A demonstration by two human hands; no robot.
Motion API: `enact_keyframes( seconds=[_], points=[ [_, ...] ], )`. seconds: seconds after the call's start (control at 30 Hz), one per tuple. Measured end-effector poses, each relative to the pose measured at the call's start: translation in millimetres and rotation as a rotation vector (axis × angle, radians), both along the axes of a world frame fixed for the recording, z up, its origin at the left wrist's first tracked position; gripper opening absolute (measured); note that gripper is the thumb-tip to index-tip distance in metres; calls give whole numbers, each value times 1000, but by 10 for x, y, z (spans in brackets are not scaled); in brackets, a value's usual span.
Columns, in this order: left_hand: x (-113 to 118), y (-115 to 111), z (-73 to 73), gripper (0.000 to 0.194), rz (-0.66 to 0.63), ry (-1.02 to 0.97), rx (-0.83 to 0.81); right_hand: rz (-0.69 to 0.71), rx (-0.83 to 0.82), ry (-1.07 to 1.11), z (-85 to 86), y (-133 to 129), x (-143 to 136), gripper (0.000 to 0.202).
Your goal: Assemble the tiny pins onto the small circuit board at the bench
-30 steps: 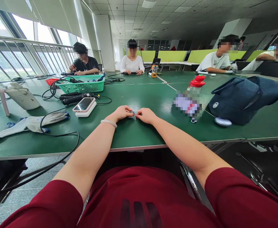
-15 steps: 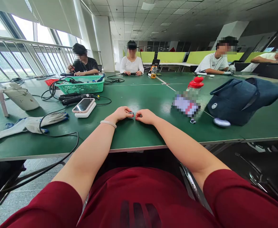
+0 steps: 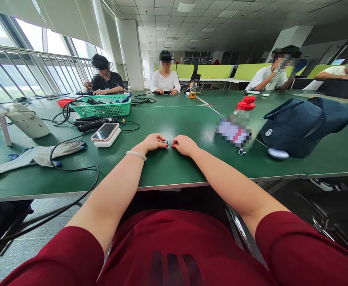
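Close to the table's front edge, my left hand [image 3: 154, 142] is closed in a pinch on a small dark and silvery object [image 3: 165, 142], too tiny to name. Just to its right, my right hand [image 3: 185, 145] has its thumb and fingers pressed together. Between the two hands a thin, pale, shiny piece [image 3: 170, 147] shows, reaching toward my right fingertips; its kind cannot be made out. Both hands rest low over the green table [image 3: 174, 169], a narrow gap between their fingertips.
Left of my hands lie a phone on a white box [image 3: 106, 135], a work glove [image 3: 47, 155] and black cables. Beyond stands a green basket [image 3: 102, 106]. To the right are another phone [image 3: 233, 132], a red-lidded bottle [image 3: 245, 104] and a dark blue bag [image 3: 304, 127]. Several people sit around.
My right hand has shifted slightly to the right, and a thin shiny piece now shows between the hands. My left hand stays put. A person at the right has raised their hands to their head.
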State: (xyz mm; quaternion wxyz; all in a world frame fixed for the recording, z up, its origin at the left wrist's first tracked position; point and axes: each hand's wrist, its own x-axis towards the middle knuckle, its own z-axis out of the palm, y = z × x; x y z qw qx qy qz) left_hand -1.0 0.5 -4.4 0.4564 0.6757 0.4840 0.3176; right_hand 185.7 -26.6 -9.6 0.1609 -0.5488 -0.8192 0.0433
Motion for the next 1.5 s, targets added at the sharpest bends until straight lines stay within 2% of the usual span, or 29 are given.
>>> enact_keyframes(
  seconds=[0.3,0.43,0.6,0.7,0.9,1.07,1.3,1.5],
  points=[
    [-8,0,7,34,-24,73,35,9,13,-18,-25,1,-27,14],
    [7,-30,38,33,-12,101,40,-37,10,-9,-43,10,-24,16],
    [2,-36,39,35,-12,107,44,-133,123,158,-15,-12,-22,20],
    [-2,-28,24,36,-30,66,34,-85,163,187,3,-43,-64,20],
    [6,-27,26,35,-64,14,-3,5,177,113,-17,-69,-144,21],
    [-2,-12,26,36,-96,-17,-10,9,186,76,-12,-79,-144,22],
    [-3,-13,18,36,-55,-5,-5,11,200,143,11,-89,-114,25],
    [5,-37,19,34,-21,-92,18,-5,152,174,38,-101,-81,24]
  ],
)
